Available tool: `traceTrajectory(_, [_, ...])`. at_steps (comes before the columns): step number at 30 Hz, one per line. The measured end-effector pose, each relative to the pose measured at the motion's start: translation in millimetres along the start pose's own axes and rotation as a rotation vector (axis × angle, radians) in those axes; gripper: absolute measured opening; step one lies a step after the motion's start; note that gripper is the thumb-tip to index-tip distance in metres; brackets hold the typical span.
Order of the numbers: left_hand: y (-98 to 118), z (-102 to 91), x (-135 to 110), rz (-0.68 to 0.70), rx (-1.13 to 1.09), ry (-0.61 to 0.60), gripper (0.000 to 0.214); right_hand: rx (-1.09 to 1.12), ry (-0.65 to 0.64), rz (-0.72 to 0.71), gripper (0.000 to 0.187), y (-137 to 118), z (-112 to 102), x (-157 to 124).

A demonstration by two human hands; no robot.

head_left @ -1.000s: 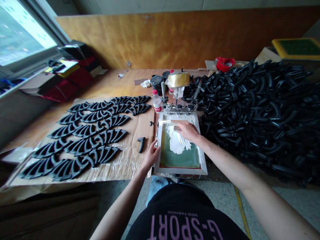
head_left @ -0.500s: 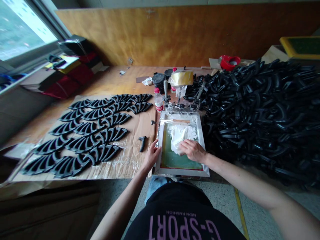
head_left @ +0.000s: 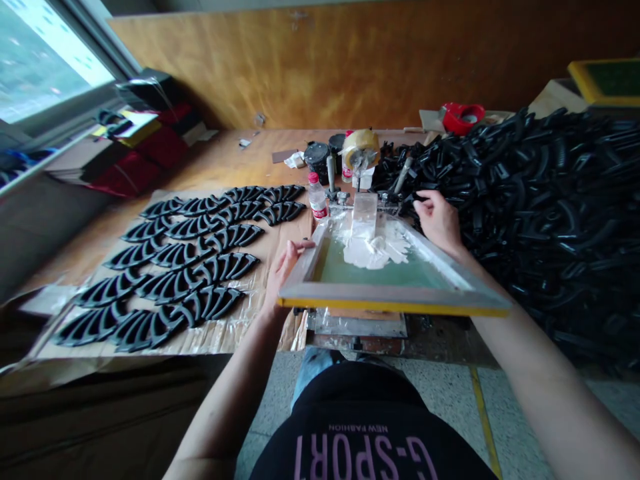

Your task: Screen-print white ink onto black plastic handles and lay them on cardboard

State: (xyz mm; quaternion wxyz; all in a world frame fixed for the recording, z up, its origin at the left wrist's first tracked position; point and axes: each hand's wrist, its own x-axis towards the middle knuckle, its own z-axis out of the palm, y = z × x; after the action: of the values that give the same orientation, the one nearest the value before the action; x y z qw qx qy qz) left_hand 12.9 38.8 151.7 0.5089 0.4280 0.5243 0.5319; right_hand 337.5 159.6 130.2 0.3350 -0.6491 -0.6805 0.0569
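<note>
Our left hand (head_left: pixel 283 272), half open, touches the left side of the screen frame (head_left: pixel 390 293); our right hand (head_left: pixel 441 221) is nearly closed beyond its right side, by the pile of black parts (head_left: pixel 530 207), and we can't tell if it pinches one. Frame sits between both hands, left nearer, near end tilted up, long axis running away from us. It hides most of the base plate (head_left: pixel 360 325) below.

Frame (head_left: pixel 390 293) — handles (head_left: pixel 227 267) left, heap (head_left: pixel 525 200) right (bottle (head_left: pixel 317 197) behind).
</note>
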Motion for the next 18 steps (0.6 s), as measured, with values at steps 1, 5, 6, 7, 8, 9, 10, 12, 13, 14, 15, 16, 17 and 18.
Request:
traceTrajectory(1, [11, 6.1, 10, 0.058, -0.048, 0.011, 0.053, -0.007, -0.019, 0.076, 0.034, 13, 1, -8])
traceTrajectory(5, [37, 25.7, 38, 0.158, -0.117, 0.022, 0.052, -0.080, -0.410, 0.021, 0.030, 27, 31, -73])
traceTrajectory(6, [36, 29.4, 37, 0.171, -0.135, 0.052, 0.051, -0.124, -0.473, -0.077, 0.030, 22, 40, -92])
traceTrajectory(7, [30, 33.2, 32, 0.176, -0.156, 0.092, 0.051, -0.182, -0.509, -0.158, 0.028, 14, 49, -109])
traceTrajectory(8, [20, 37.4, 23, 0.153, -0.170, 0.119, 0.049, -0.239, -0.530, -0.205, 0.025, 4, 57, -123])
traceTrajectory(9, [6, 42.2, 10, 0.081, -0.172, 0.104, 0.049, -0.292, -0.536, -0.217, 0.022, -6, 62, -136])
traceTrajectory(10, [-10, 47.6, -5, -0.029, -0.171, 0.061, 0.050, -0.333, -0.532, -0.195, 0.020, -17, 65, -147])
traceTrajectory(12, [-46, 59.3, -38, -0.401, -0.136, -0.195, 0.056, -0.353, -0.489, -0.129, 0.018, -40, 67, -163])
traceTrajectory(13, [-62, 64.4, -52, -0.537, -0.176, -0.257, 0.057, -0.326, -0.462, -0.138, 0.018, -52, 66, -169])
traceTrajectory(14, [-76, 68.0, -62, -0.632, -0.230, -0.284, 0.057, -0.276, -0.445, -0.189, 0.018, -61, 63, -173])
traceTrajectory(15, [-88, 68.8, -68, -0.695, -0.284, -0.268, 0.055, -0.208, -0.441, -0.267, 0.019, -68, 60, -175])
traceTrajectory(16, [-96, 65.8, -70, -0.711, -0.322, -0.217, 0.053, -0.139, -0.444, -0.345, 0.020, -71, 55, -173])
traceTrajectory(17, [-101, 58.3, -66, -0.693, -0.315, -0.153, 0.051, -0.094, -0.440, -0.391, 0.022, -69, 50, -167])
traceTrajectory(18, [-104, 45.8, -58, -0.650, -0.254, -0.080, 0.049, -0.096, -0.417, -0.381, 0.024, -61, 44, -158])
